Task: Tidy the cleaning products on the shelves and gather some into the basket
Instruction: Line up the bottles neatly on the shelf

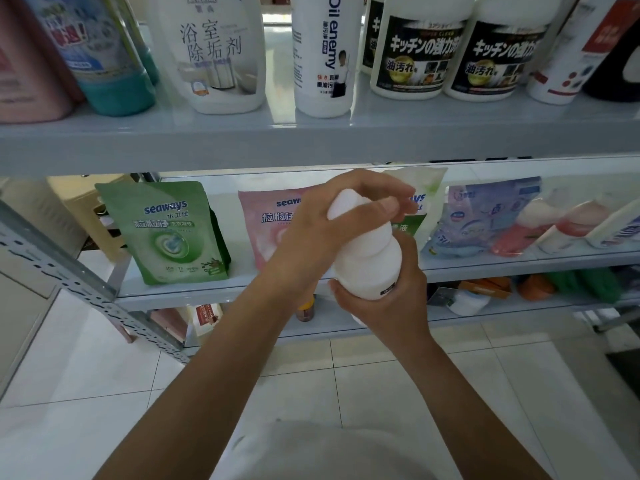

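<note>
a: head view. white bottle (367,258) held in mid-air in front of the middle shelf (207,296), resting on no board.
b: hands?
a: left hand (322,216) curled over the bottle's cap, fingers wrapped round it. right hand (391,299) grips the body from below, thumb across the front.
b: progress?
a: partial, by my reading. top shelf (242,140) bottles stand upright in a row. green pouch (169,233) and pink pouch (266,223) stand on the middle shelf. far right, pink-and-white bottles (568,223) lie tilted against each other; those likely need straightening.
b: basket?
a: not in view. cannot tell what's gathered. this bottle not yet placed, shelf or basket.
</note>
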### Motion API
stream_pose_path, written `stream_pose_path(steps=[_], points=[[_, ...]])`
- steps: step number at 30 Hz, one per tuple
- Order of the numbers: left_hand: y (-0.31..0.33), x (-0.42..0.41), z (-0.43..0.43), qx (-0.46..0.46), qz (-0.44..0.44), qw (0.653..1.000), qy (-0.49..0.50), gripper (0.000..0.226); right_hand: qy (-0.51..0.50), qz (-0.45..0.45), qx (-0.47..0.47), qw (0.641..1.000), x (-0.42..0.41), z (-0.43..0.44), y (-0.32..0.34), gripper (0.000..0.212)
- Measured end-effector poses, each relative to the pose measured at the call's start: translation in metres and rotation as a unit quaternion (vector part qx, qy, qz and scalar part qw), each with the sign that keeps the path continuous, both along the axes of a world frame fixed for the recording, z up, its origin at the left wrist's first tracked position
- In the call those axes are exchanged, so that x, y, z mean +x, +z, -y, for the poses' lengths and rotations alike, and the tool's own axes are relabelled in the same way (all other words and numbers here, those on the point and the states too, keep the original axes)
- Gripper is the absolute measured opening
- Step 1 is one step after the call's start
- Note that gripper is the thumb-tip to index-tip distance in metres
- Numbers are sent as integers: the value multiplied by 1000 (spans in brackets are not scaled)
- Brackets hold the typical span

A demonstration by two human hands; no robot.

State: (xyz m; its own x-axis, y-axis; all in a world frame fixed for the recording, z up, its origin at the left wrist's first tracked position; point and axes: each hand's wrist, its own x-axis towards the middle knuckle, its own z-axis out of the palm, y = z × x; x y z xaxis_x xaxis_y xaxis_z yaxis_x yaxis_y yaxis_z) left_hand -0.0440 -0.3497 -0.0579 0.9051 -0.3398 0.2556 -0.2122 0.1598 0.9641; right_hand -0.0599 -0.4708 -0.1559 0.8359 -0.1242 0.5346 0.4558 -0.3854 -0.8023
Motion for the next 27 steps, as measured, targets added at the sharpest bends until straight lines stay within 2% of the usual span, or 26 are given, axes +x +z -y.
stream_pose_path(steps=[3,7,10,13,17,21,24,27], points=[[3,0,-2,66,34,997,12,15,-18,-8,-27,999,-1,-1,0,81],[7,1,-2,106,18,994,7,20,-30,-4,-28,999,-1,-1,0,83],[6,2,1,103,36,993,37,31,-26,-2,-29,999,-1,-1,4,82],[1,2,6,47,110,987,107,47,-9,-11,-27,1000,-1,-2,11,75],[-4,2,4,35,199,971,125,31,-3,5,2,1000,-2,-3,13,77],[-6,4,-3,38,200,968,148,17,3,10,23,1000,1,-2,12,75],[0,8,-10,50,176,978,97,21,21,4,37,999,3,1,14,72],[8,13,-17,71,190,979,12,25,57,-9,27,998,7,6,18,69]])
